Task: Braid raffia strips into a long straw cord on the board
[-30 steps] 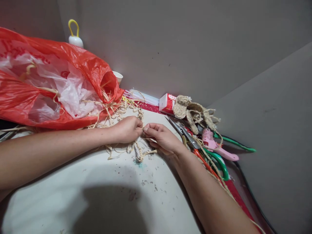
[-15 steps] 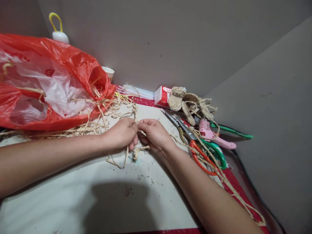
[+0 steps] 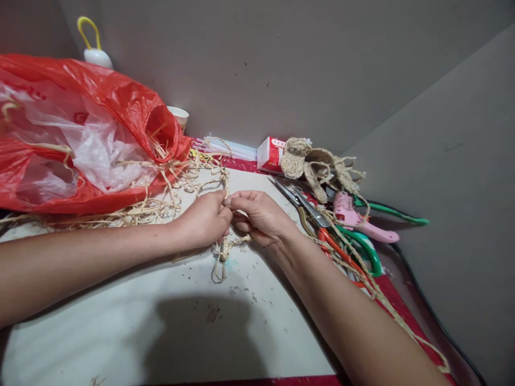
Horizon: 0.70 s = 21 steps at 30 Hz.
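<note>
My left hand (image 3: 207, 217) and my right hand (image 3: 260, 215) meet over the white board (image 3: 100, 316), fingertips touching. Both are closed in a pinch on a braided straw piece (image 3: 225, 249), whose middle is hidden behind the fingers. Its upper end shows above my knuckles, and a knotted end with a loose loop of strand sticks out below. A short braided arm points right beneath my right fingers. Loose straw strands (image 3: 147, 212) lie just beyond my left forearm.
At left bulges a red plastic bag (image 3: 52, 201) with straw in it. Scissors with orange handles (image 3: 341, 252), a pink glue gun (image 3: 364, 222), a straw-braid bundle (image 3: 317, 161) and a red-white box (image 3: 270, 155) sit at right. A paper cup (image 3: 179, 113) stands behind the bag.
My right fingers have opened out slightly at the pinch. The loose strand loop below my left hand has swung right, nearer the knotted end. The view has shifted a little.
</note>
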Each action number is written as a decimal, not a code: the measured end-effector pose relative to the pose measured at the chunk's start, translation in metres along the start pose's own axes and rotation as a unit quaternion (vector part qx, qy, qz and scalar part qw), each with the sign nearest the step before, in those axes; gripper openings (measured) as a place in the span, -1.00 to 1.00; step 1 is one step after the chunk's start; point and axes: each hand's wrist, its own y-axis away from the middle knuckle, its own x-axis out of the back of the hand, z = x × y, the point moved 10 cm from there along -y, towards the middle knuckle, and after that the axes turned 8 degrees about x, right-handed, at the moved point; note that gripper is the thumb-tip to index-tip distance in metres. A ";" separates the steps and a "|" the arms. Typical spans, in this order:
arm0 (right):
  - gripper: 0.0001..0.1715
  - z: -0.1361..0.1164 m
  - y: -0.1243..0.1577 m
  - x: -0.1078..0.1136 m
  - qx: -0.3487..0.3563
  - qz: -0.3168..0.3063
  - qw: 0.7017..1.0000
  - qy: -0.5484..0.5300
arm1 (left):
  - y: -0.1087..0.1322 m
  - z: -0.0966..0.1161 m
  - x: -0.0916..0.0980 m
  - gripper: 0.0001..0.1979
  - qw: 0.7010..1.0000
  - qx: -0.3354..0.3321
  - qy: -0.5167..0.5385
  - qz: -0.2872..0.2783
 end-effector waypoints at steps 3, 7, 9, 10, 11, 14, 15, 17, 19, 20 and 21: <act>-0.76 -0.002 0.001 0.002 0.000 -0.014 1.000 -0.013 | 0.003 0.003 -0.004 -0.85 0.998 0.020 0.035 -0.044; -0.72 -0.009 0.002 0.007 0.004 -0.022 0.999 -0.040 | 0.003 0.007 0.002 -0.87 0.985 0.101 0.059 -0.123; -0.72 -0.012 0.003 0.009 0.005 -0.021 0.998 -0.051 | -0.006 0.012 0.025 -0.89 0.992 0.098 0.035 -0.077; -0.72 -0.013 0.002 0.010 0.003 -0.021 0.998 -0.056 | -0.011 0.016 0.041 -0.89 0.996 0.079 0.022 -0.021; -0.72 -0.013 0.002 0.010 0.002 -0.022 0.998 -0.059 | -0.014 0.021 0.056 -0.89 0.998 0.051 0.016 0.038; -0.72 -0.013 0.001 0.008 -0.001 -0.036 0.998 -0.058 | -0.019 0.019 0.060 -0.92 0.996 0.014 0.059 0.072; -0.72 -0.013 0.000 0.007 0.001 -0.040 0.998 -0.054 | -0.021 0.014 0.049 -0.95 0.995 0.025 0.092 0.033; -0.71 -0.013 -0.001 0.007 0.005 -0.047 0.998 -0.040 | -0.019 0.004 0.022 -0.93 0.983 0.061 0.165 -0.057; -0.71 -0.012 -0.001 0.007 0.005 -0.055 0.998 -0.024 | -0.014 -0.001 0.004 -0.90 0.965 0.091 0.215 -0.117; -0.71 -0.012 -0.001 0.008 0.004 -0.058 0.998 -0.017 | -0.012 -0.002 -0.001 -0.89 0.961 0.101 0.221 -0.132; -0.71 -0.012 -0.001 0.008 0.005 -0.059 0.998 -0.010 | -0.011 -0.003 -0.003 -0.89 0.962 0.104 0.212 -0.139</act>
